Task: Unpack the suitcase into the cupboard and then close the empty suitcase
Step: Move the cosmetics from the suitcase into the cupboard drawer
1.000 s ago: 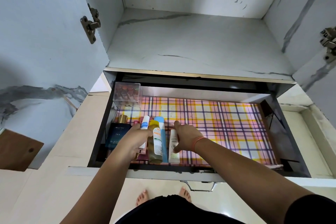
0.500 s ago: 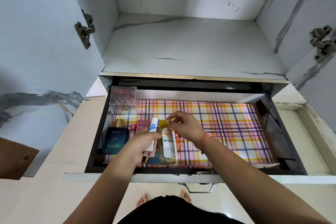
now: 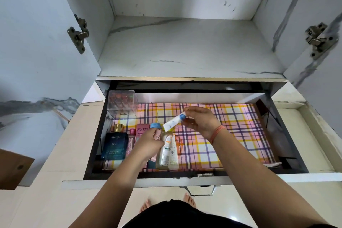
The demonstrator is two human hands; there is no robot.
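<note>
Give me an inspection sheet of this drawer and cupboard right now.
Surface: open drawer with pink-and-yellow plaid liner.
Job's things: dark blue perfume bottle with gold cap, pink Pond's box, clear oil bottle, clear plastic lipstick box, all at left.
Clutter: nothing seen.
Hands: left hand grips a small pink item; right hand pinches a small white tube with blue cap.
Cables: nothing seen.
Surroundings: white marbled cupboard shelf, metal door hinges.

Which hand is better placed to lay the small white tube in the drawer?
Right: the right hand pinches the white tube over the bare checked liner, while the left hand grips a pink item beside the bottles.
</note>
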